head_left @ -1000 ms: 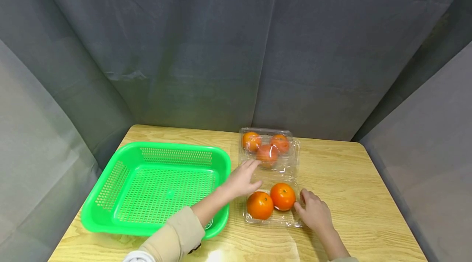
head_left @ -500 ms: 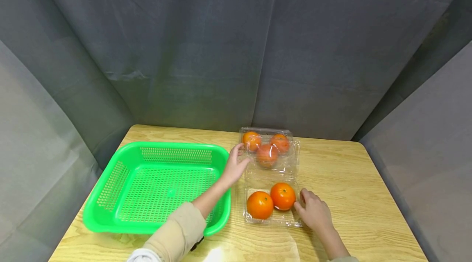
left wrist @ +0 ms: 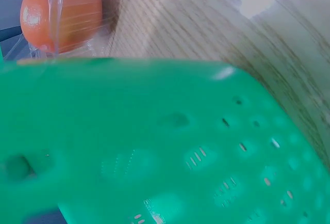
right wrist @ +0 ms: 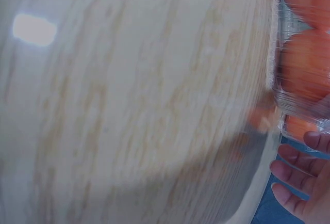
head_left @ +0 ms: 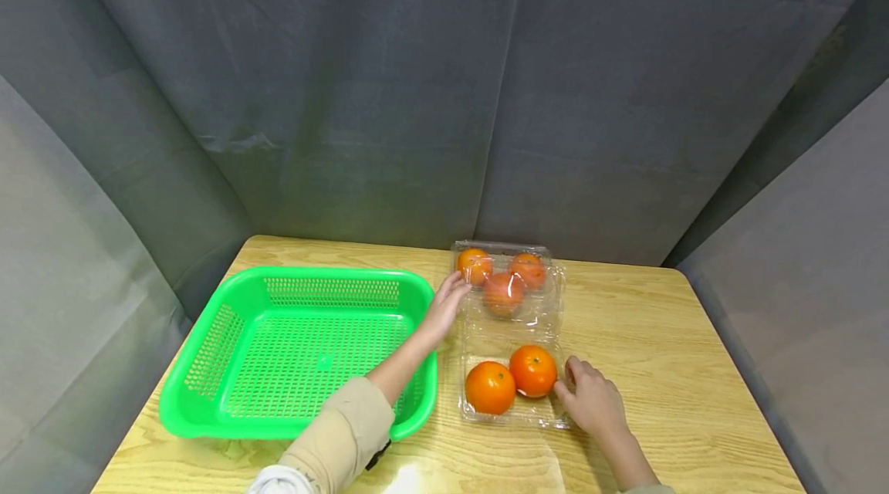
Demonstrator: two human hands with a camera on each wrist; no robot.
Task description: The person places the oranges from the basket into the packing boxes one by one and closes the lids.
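A clear plastic clamshell box [head_left: 486, 334] lies opened out on the table. Two oranges [head_left: 490, 387] sit side by side in its near half. Behind them, three more oranges [head_left: 503, 294] show through clear plastic. My left hand [head_left: 441, 310] reaches across the basket's right rim, fingers extended at the left side of the far plastic, beside the back left orange [head_left: 475, 267]. At the near half's right edge is my right hand [head_left: 593, 400], thumb and fingers apart and loosely bent. In the right wrist view its fingers [right wrist: 294, 175] hold nothing.
A green perforated plastic basket [head_left: 299, 275] stands on the left of the wooden table [head_left: 646, 370], under my left forearm. It fills much of the left wrist view. Grey cloth [head_left: 389, 93] encloses the table at the back and both sides.
My left hand has drawn back from over the middle of the box to its far left side, fingers straightening. The basket has shifted slightly. My right hand stays put.
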